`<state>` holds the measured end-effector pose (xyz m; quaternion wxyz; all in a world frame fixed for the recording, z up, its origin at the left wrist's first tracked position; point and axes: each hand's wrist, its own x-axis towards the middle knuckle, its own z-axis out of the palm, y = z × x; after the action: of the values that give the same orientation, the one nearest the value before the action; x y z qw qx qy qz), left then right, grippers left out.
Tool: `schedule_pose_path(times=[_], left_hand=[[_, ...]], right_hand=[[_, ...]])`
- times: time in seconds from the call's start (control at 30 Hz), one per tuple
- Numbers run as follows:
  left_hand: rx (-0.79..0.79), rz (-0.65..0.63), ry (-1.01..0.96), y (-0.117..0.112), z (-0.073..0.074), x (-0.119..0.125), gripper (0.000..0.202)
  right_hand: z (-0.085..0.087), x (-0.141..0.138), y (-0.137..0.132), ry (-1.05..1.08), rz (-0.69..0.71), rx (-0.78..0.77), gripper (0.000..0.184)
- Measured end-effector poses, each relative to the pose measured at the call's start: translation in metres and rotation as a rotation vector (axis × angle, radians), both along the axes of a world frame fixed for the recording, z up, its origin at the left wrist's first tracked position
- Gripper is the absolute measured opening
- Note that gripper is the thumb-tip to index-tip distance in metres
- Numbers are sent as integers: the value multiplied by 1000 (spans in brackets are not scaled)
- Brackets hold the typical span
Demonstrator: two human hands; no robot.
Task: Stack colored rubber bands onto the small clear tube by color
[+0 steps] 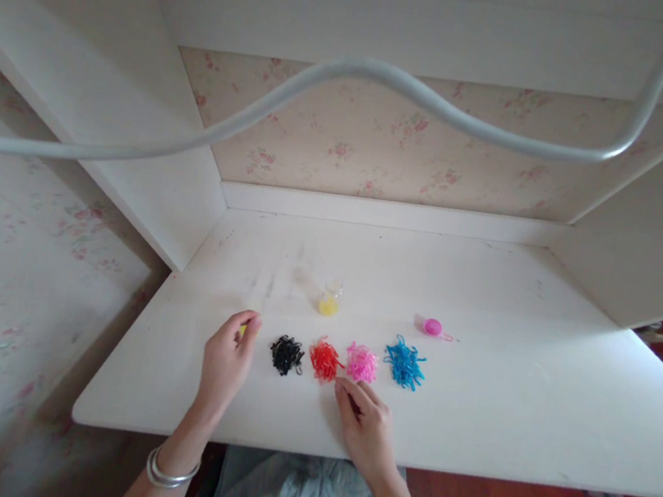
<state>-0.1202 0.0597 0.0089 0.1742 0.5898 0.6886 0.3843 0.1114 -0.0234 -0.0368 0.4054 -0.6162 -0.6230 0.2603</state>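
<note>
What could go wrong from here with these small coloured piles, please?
The red pile and pink pile lie close together, so pieces might mix. The right hand, right beside them, could brush some loose. The small yellow item in the left hand might slip and drop near the black pile.

Our left hand [230,354] holds a yellow item [243,329]; our right hand [366,420] is just below a red pile [325,360] and pink pile [362,362].
</note>
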Motion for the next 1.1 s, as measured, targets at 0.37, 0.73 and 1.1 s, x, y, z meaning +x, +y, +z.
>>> schedule_pose_path(times=[0.37,0.73,1.1], left_hand=[[118,-309,-344,67,36,90,27],[67,-311,-324,72,30,90,27],[24,-73,81,-12,-24,-16,25]], right_hand=[[0,-1,-4,-41,-12,-5,32],[2,0,-2,-80,17,-21,34],[20,-28,8,-252,183,-19,31]])
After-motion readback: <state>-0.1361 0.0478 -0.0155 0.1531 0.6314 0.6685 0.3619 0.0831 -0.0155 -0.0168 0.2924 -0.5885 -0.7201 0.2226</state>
